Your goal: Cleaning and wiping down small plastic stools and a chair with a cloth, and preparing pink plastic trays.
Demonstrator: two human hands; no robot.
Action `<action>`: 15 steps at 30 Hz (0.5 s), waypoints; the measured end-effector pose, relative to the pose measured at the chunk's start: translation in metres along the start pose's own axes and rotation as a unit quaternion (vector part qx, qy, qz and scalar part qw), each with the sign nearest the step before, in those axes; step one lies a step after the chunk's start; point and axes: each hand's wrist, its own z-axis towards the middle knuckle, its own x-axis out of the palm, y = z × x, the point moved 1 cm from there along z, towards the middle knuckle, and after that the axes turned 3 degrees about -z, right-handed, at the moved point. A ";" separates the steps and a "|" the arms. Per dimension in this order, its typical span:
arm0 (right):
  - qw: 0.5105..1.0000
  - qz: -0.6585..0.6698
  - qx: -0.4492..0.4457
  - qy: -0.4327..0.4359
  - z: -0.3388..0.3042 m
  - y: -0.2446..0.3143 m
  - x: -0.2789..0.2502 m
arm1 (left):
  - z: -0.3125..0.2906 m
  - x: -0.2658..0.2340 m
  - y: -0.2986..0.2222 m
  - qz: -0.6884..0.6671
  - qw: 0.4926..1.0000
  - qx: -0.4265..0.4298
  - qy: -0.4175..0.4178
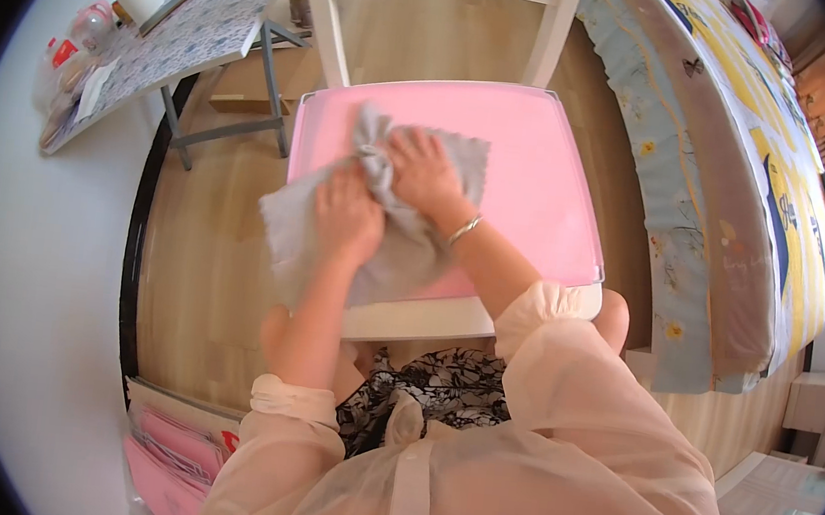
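- Two bare hands work on a thin light-grey cloth with a scalloped edge (413, 237), both of them on top of it.
- Left hand (349, 213): palm down on the cloth, fingers narrow and close together, just below and left of the bunched ridge; blur hides whether they grip.
- Right hand (427, 172): over the cloth's upper part, fingers slightly spread and pointing up-left beside the ridge; I cannot tell whether they close on the fabric. A silvery bracelet (466, 228) circles that wrist.
- Between the hands, the cloth rises in a twisted ridge that runs on past the fingertips; the rest spreads out under both palms, one scalloped corner showing to the right of the right hand.
- Beneath the cloth lies a flat, pink, roughly rectangular sheet (531, 185), covering most of the seat of a white chair (426, 321). The cloth covers its left and near part, and one corner reaches past the seat's left edge.
- Beyond, to the left, stands a bench with a blue-grey patterned top (219, 8); to the right, a bed with yellow-and-white patterned bedding (813, 199).
- Lower left, flat pink pieces (163, 483) lie stacked.
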 end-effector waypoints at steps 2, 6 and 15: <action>0.997 0.058 -0.039 0.033 -0.028 0.028 -0.023 | -0.005 -0.016 0.020 -0.026 0.982 -0.161 -0.091; 0.990 0.074 0.057 0.103 -0.089 0.030 -0.073 | -0.011 -0.014 0.009 0.013 0.985 -0.134 -0.112; 0.952 -0.053 0.294 0.062 -0.089 -0.058 -0.058 | -0.031 -0.017 -0.063 -0.140 0.978 0.154 0.004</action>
